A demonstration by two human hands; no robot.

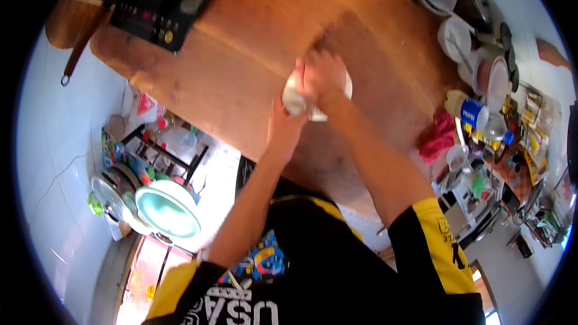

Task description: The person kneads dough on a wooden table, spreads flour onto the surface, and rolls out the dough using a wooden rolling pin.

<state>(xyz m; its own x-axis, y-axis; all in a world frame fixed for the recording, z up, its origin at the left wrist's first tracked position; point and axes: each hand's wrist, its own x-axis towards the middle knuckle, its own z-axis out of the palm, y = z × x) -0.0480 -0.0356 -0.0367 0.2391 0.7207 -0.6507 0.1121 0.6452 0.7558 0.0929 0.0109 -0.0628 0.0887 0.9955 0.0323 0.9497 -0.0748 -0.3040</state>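
Along the far left of the wooden worktop (pixel 241 72) sits an induction cooker (pixel 158 21); white walls flank the room. Mid-worktop, the left hand's (pixel 288 125) grip is curled around the left side of a blurred white object (pixel 294 103); the right hand (pixel 324 76) lies over it, finger closure indeterminable. Far right, a white bowl (pixel 444 35) contains a utensil (pixel 461 54).

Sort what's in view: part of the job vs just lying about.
Job:
white item, too blurred to identify, right hand on top, left hand at its side
table

Apparently lying about:
cooktop
red cloth
Pepsi bottle
green basin
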